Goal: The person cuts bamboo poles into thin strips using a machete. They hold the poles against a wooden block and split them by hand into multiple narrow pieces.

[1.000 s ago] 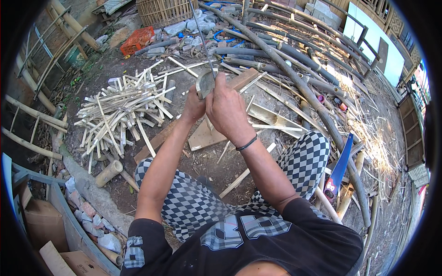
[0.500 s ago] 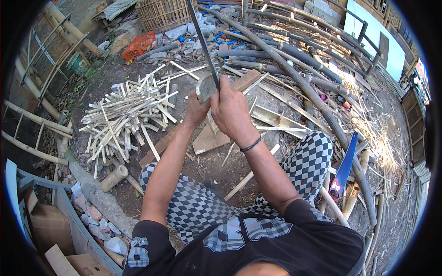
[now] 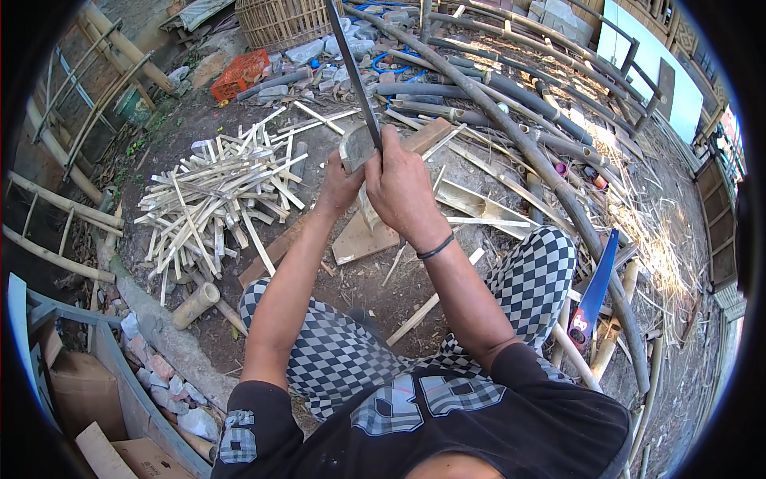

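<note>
My right hand (image 3: 399,185) is closed around a long dark blade (image 3: 351,68), like a machete, which points up and away with a slight lean left; its handle is hidden by the hand. Close beside it, my left hand (image 3: 339,185) grips a split bamboo piece (image 3: 357,148), its curved cut end facing up against the blade. Below the hands, a wooden board (image 3: 359,243) lies on the ground. A heap of pale split bamboo strips (image 3: 219,199) lies to the left.
A blue-bladed handsaw (image 3: 597,287) lies by my right knee. Bamboo poles (image 3: 511,128) cross the ground at the right and far side. An orange crate (image 3: 241,73) and a woven basket (image 3: 287,22) stand at the back. A short bamboo log (image 3: 196,305) sits left of my legs.
The hands, blade and bamboo piece keep nearly the same place and grip. The whole view has shifted very slightly.
</note>
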### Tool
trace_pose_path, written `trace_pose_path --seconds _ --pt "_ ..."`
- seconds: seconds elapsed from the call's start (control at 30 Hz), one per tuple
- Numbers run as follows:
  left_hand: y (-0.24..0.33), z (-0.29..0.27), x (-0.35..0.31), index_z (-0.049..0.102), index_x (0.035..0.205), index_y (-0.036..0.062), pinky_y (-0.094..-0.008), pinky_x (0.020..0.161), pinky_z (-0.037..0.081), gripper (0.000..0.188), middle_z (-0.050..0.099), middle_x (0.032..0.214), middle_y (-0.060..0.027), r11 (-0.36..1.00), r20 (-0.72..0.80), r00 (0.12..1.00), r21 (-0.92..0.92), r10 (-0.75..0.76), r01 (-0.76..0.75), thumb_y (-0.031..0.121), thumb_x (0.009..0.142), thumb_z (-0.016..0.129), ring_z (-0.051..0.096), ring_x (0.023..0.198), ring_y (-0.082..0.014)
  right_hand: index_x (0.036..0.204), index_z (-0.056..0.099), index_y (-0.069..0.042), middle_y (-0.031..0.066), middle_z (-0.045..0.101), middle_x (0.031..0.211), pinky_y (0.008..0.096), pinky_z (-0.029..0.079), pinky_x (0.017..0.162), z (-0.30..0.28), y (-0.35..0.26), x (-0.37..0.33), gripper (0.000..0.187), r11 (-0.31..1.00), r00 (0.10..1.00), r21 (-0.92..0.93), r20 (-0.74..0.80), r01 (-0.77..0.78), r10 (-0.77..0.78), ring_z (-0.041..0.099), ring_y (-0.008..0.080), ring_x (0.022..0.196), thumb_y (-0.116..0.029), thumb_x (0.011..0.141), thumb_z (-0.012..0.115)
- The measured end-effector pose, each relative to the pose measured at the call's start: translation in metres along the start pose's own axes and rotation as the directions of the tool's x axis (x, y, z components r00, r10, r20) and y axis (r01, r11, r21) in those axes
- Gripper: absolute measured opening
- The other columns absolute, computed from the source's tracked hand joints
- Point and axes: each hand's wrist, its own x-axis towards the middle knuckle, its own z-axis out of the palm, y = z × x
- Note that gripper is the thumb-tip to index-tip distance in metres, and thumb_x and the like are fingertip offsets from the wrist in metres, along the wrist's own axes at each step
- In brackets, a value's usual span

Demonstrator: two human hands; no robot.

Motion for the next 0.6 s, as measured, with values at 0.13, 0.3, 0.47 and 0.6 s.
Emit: trace_pose_path --seconds 0.13,0.3,0.47,0.6 --pt "0.01 0.003 -0.004 0.068 0.112 -0.0003 -0.0345 0.083 0.053 0.034 0.073 0.1 -0.0099 0.996 -0.025 0.999 0.092 0.022 -0.019 0.023 0.088 0.072 0.067 0.093 -0.0168 0.108 0.044 0.002 0.0309 0.062 0.072 0.061 0.048 0.068 -0.006 -0.007 -0.001 0.019 0.997 0.997 -0.052 0.043 -0.056 0.059 0.062 0.0526 0.074 -0.009 0.093 0.051" --pt "0.013 0.011 -0.005 0.07 0.104 -0.0004 -0.0346 0.076 0.054 0.029 0.074 0.091 -0.0086 0.985 -0.015 0.998 0.16 -0.055 0.057 0.021 0.085 0.075 0.068 0.083 -0.0147 0.104 0.044 0.004 0.0342 0.062 0.074 0.0628 0.047 0.072 -0.02 -0.004 0.008 0.021 0.985 0.987 -0.14 0.113 -0.096 0.113 0.062 0.0541 0.076 -0.012 0.093 0.05" --pt "-0.013 0.016 0.01 0.07 0.097 -0.0003 -0.035 0.068 0.053 0.026 0.075 0.084 -0.0092 0.994 -0.338 0.939 0.107 0.059 -0.024 0.021 0.084 0.076 0.068 0.075 -0.0139 0.102 0.045 0.005 0.0343 0.062 0.074 0.0621 0.048 0.074 -0.018 -0.018 0.025 0.022 0.991 0.989 -0.134 0.146 -0.01 0.029 0.062 0.0545 0.077 -0.014 0.093 0.05" --pt "0.009 0.01 -0.007 0.066 0.107 -0.0016 -0.0381 0.074 0.054 0.038 0.074 0.088 -0.0131 0.966 -0.246 0.969 0.248 -0.013 0.076 0.022 0.08 0.081 0.072 0.084 -0.0219 0.1 0.046 0.006 0.0357 0.062 0.077 0.0616 0.048 0.077 -0.015 -0.019 0.028 0.024 0.987 0.986 -0.163 0.161 -0.009 0.036 0.061 0.0547 0.081 -0.016 0.092 0.052"
